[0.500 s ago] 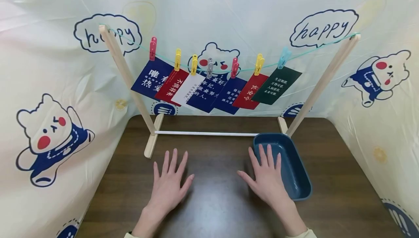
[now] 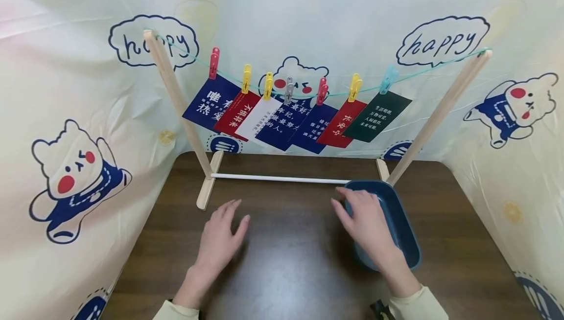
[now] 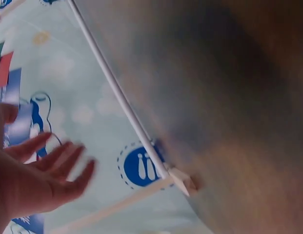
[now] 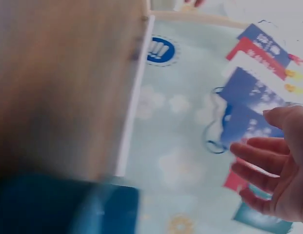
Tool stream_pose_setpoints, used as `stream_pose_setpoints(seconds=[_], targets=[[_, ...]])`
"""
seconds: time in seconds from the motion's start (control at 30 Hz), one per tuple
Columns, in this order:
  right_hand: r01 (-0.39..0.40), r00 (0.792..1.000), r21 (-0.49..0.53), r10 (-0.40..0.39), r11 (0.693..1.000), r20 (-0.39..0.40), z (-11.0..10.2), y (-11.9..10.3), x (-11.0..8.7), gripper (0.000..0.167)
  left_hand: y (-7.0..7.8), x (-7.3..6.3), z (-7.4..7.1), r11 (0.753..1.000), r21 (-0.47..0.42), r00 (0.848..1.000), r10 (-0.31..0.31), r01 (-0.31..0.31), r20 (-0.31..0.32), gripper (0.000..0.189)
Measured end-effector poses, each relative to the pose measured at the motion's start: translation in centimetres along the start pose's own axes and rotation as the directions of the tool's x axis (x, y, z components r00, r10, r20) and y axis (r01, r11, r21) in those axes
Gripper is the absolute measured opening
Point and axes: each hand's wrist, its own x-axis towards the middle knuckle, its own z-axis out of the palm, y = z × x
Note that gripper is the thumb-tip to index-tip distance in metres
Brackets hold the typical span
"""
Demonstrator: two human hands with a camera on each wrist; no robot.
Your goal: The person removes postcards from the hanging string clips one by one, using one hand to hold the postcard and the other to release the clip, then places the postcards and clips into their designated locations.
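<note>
My left hand (image 2: 219, 241) hovers over the left part of the table with fingers loosely bent, and it holds nothing. My right hand (image 2: 367, 222) is over the left side of a dark blue tray (image 2: 407, 241), its fingers relaxed and apart from the thumb. Beyond both hands several printed cards hang from a turquoise string (image 2: 423, 71), each by a clothespin. The leftmost blue card (image 2: 210, 102) has a red clothespin (image 2: 214, 63); the rightmost green card (image 2: 376, 117) has a light blue clothespin (image 2: 388, 79). A white card (image 2: 257, 122) hangs between red and blue ones.
The string runs between two slanting wooden posts, the left post (image 2: 176, 95) and the right post (image 2: 440, 114). A white rod (image 2: 282, 179) joins them low down. A bear-printed cloth (image 2: 79, 183) surrounds the brown table (image 2: 286, 251). Something black (image 2: 381, 310) shows beside the right sleeve.
Both hands have lifted and turned from flat, spread fingers to loosely bent ones. The sleeves show more, and the head view has shifted slightly.
</note>
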Motion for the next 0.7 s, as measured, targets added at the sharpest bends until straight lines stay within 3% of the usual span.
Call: stream_pose_setpoints(seconds=[0.1, 0.23, 0.37, 0.47, 0.57, 0.7], targets=[[0.049, 0.999, 0.097, -0.049, 0.994, -0.009, -1.5, -1.3, 1.9, 0.034, -0.7, 1.6, -0.9, 0.983, -0.182, 0.996, -0.031, 0.015, -0.089, 0.025], [0.129, 0.991, 0.237, -0.134, 0.963, 0.002, -3.0, -3.6, 4.6, 0.030, -1.5, 4.2, -2.8, 0.910, -0.414, 0.983, -0.091, 0.017, -0.159, 0.016], [0.215, 0.974, 0.286, -0.225, 0.934, 0.002, -4.6, -6.3, 7.7, 0.028, -2.0, 7.3, -6.0, 0.879, -0.476, 0.964, -0.137, 0.013, -0.226, 0.019], [0.278, 0.958, 0.273, -0.287, 0.921, -0.007, -5.8, -8.3, 10.2, 0.028, -2.1, 9.7, -9.2, 0.854, -0.518, 0.948, -0.199, 0.044, -0.248, 0.024], [0.321, 0.944, 0.242, -0.330, 0.916, -0.005, -7.2, -10.2, 12.5, 0.027, -2.1, 11.8, -11.9, 0.830, -0.557, 0.935, -0.219, 0.029, -0.278, 0.028], [0.347, 0.934, 0.198, -0.358, 0.917, 0.021, -8.7, -12.5, 15.5, 0.030, -1.7, 13.8, -14.2, 0.850, -0.526, 0.934, -0.168, -0.024, -0.314, 0.030]])
